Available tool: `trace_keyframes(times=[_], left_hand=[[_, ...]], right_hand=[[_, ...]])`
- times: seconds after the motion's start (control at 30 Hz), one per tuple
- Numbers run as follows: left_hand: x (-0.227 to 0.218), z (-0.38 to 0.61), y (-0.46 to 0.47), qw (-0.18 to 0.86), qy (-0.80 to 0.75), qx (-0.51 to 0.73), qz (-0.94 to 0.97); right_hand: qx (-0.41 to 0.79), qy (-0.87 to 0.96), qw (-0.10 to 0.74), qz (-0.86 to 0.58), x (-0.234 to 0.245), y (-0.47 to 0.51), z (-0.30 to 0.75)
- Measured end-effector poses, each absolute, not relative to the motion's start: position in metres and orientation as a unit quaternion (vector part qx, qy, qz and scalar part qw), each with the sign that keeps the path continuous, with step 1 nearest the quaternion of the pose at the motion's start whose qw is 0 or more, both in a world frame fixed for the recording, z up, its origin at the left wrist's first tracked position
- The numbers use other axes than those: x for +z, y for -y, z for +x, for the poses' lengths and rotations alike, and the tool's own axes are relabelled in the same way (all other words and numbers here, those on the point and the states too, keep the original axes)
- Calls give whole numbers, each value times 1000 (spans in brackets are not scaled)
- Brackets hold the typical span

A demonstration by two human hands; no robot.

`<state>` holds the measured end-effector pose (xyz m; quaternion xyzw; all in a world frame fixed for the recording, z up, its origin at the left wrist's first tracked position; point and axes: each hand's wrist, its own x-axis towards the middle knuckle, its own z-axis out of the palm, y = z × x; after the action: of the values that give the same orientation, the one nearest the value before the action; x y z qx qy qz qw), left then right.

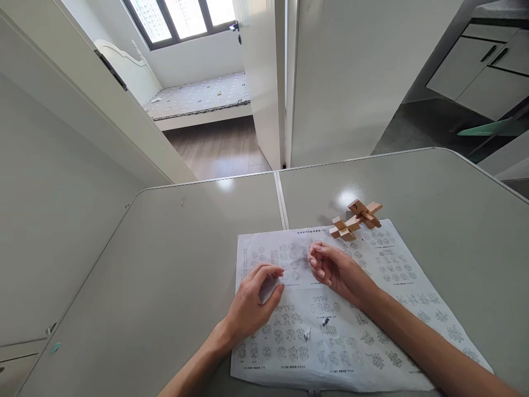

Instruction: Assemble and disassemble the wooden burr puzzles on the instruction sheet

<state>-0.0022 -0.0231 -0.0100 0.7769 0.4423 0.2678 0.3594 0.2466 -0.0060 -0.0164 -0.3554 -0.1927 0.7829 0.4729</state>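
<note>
On the printed paper sheet (289, 366) covered in small line drawings, my left hand (254, 298) rests with thumb and fingers apart, holding nothing. My right hand (339, 271) lies on its side over the same sheet, fingers loosely curled, with nothing visible in them. Just beyond its fingers, at the sheet's far edge, stands an interlocking wooden block puzzle (356, 220), made of two crossed clusters joined together. A dark mark is visible on one wooden piece. Neither hand touches it.
The sheet lies on a grey-green table (185, 286) with a pale seam (280, 201) running away from me. A small dark bit (325, 321) and a pale scrap (307, 334) lie on the sheet. Beyond the table are an open door (264, 77), a bed (202, 94) and cabinets (479, 66).
</note>
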Motion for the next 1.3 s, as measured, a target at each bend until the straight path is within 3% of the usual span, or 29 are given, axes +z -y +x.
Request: trace_keyframes(times=[1.3], left_hand=[[-9,-1,24,376,-442,272,768]], right_hand=[[784,189,476,-350,-19,5,247]])
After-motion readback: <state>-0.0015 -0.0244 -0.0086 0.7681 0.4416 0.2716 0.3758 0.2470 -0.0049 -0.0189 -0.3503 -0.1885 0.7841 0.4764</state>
